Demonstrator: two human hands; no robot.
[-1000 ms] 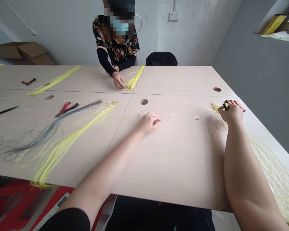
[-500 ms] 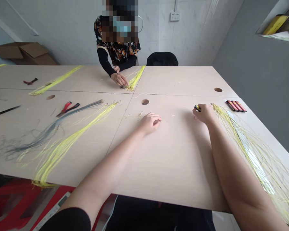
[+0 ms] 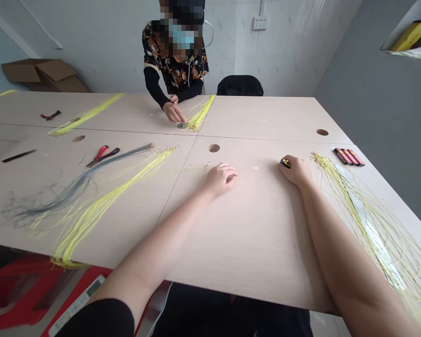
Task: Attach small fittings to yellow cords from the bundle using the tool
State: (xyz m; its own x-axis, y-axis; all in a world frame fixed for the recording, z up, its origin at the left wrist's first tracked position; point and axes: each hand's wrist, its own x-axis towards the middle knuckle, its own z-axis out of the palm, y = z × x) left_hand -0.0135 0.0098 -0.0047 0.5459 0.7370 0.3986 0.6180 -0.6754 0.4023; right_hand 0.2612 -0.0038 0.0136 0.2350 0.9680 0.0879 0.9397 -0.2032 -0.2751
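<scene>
Hands (image 3: 222, 179) (image 3: 296, 171) well apart (left loosely curled)

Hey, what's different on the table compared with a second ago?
Your right hand has moved left, away from the row of red sticks, carrying the small black-and-yellow object. The red-edged label is now out of sight there. Your left hand, the nearer pliers and the left-side yellow strands stayed put.
</scene>
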